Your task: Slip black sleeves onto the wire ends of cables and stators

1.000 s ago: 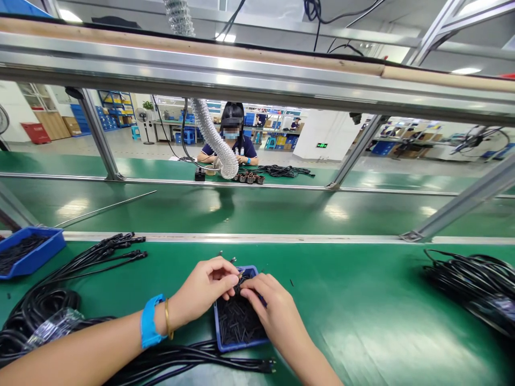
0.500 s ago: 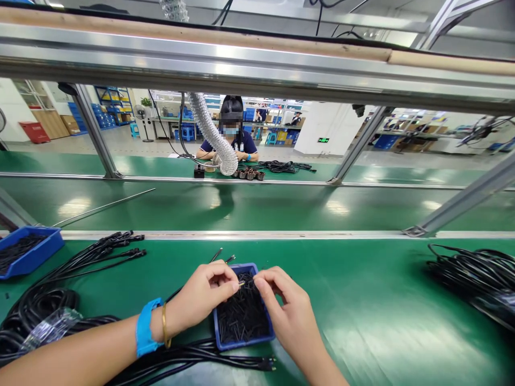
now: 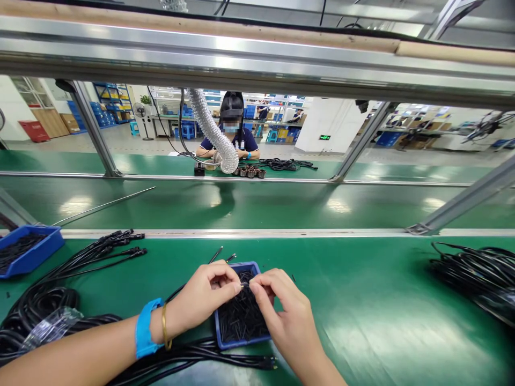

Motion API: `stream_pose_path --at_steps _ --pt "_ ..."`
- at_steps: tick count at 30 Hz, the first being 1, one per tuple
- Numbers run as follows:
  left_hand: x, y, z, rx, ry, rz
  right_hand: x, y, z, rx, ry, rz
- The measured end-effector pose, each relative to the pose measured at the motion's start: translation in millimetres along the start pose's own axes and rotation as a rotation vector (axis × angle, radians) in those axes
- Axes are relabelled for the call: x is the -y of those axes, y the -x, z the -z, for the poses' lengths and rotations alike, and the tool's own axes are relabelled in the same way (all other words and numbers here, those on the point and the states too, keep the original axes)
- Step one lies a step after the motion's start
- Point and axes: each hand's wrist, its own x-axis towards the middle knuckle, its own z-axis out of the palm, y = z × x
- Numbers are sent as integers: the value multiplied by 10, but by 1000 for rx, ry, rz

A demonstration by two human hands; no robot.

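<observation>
Left hand (image 3: 205, 294) and right hand (image 3: 280, 306): now drawn closer together, fingertips pinched on one small black part (image 3: 242, 286), just above a blue plastic tray (image 3: 243, 343) of like parts. Coiled black cables (image 3: 44, 301): left of the tray.

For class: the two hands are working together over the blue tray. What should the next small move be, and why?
Probably the right hand should keep its pinch and bring its fingertips closer to the black cable end in the left hand. The fingertips of both hands nearly meet above the small black pieces, so little travel seems needed.
</observation>
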Motion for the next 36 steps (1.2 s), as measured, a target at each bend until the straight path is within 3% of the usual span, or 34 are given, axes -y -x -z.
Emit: stream_pose_path --at_steps 4,11,29,36 --pt "-20 10 -8 4 53 29 -35 18 -39 35 -1 -5" --pt "-34 8 -16 18 38 65 -72 -15 8 20 -145 -181" --pt "-25 3 -31 52 37 105 -41 29 -58 -47 -38 -51" --pt "5 10 -24 47 36 99 -35 6 -51 48 -128 -144"
